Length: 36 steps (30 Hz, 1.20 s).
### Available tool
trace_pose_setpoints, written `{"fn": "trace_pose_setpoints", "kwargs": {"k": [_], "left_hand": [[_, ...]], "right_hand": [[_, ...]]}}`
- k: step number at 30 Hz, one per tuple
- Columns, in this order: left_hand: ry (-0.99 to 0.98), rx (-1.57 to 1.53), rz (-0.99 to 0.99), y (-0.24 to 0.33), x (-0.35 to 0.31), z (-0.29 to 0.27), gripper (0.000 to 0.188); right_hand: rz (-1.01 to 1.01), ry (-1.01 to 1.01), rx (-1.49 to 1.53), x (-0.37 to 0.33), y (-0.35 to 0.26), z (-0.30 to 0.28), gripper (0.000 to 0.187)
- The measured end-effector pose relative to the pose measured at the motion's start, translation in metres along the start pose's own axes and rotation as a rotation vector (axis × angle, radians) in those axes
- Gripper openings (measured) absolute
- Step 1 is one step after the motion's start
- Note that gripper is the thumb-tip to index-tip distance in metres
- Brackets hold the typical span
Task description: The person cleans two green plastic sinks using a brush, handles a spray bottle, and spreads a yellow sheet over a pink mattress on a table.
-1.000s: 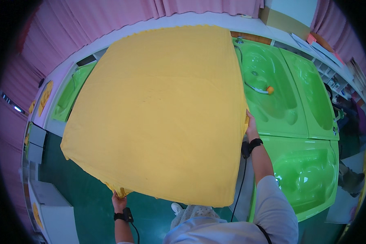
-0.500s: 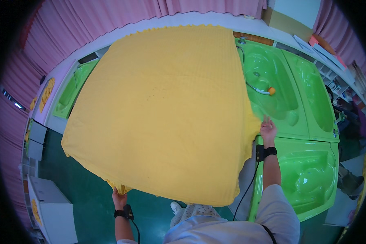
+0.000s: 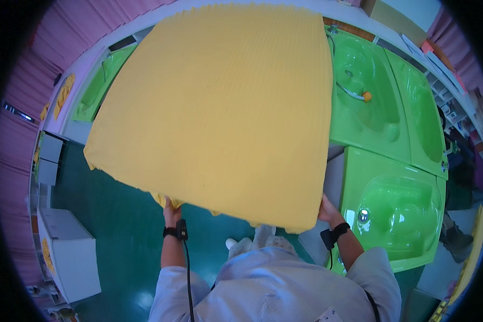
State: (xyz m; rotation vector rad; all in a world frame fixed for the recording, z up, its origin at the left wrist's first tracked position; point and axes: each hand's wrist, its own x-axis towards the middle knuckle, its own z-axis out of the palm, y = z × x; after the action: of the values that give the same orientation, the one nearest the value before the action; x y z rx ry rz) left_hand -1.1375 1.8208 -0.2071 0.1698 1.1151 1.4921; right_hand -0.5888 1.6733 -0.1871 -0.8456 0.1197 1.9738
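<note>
A large yellow sheet (image 3: pixel 214 118) lies spread over a broad, flat-topped piece in front of me, with its edges hanging down. At the near edge, left of my body, my left hand (image 3: pixel 172 213) is closed on a bunched fold of the sheet. My right hand (image 3: pixel 329 209) is against the sheet's right side, close to the near right corner. Its fingers are partly hidden by the cloth, so I cannot tell how they are bent. Both wrists wear black straps with small boxes and cables.
Green tubs (image 3: pixel 367 91) stand along the right, one with a hose and orange-ended shower head (image 3: pixel 366 96). A nearer green tub (image 3: pixel 397 206) sits by my right arm. Another green tub (image 3: pixel 104 83) is at far left. A white cabinet (image 3: pixel 68 252) stands on the green floor.
My right hand has come down along the sheet's right edge toward the near corner, and that edge now hangs straighter. My left hand stays on the bunched fold. The view has shifted.
</note>
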Motion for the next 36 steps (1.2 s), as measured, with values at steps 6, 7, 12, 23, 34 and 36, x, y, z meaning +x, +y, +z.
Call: {"fn": "trace_pose_setpoints", "kwargs": {"k": [6, 7, 12, 23, 34, 36], "left_hand": [[0.140, 0.249, 0.018, 0.010, 0.016, -0.025, 0.038], [0.140, 0.239, 0.015, 0.010, 0.016, -0.027, 0.038], [0.260, 0.523, -0.133, 0.051, 0.021, -0.035, 0.036], [0.009, 0.679, 0.336, 0.217, 0.091, -0.031, 0.066], [-0.044, 0.471, 0.564, 0.199, 0.196, 0.030, 0.068], [0.103, 0.557, 0.604, 0.204, 0.221, 0.015, 0.069]], "right_hand": [[-0.518, 0.467, -0.328, -0.001, 0.063, -0.081, 0.020], [-0.522, 0.468, -0.338, -0.006, 0.060, -0.084, 0.020], [-0.855, 0.895, -0.976, -0.027, 0.054, -0.057, 0.026], [-0.982, 1.031, -1.566, -0.030, 0.102, 0.098, 0.075], [-1.337, 1.700, -1.190, 0.029, 0.071, 0.088, 0.028], [-1.351, 1.659, -1.162, 0.049, 0.059, 0.116, 0.029]]}}
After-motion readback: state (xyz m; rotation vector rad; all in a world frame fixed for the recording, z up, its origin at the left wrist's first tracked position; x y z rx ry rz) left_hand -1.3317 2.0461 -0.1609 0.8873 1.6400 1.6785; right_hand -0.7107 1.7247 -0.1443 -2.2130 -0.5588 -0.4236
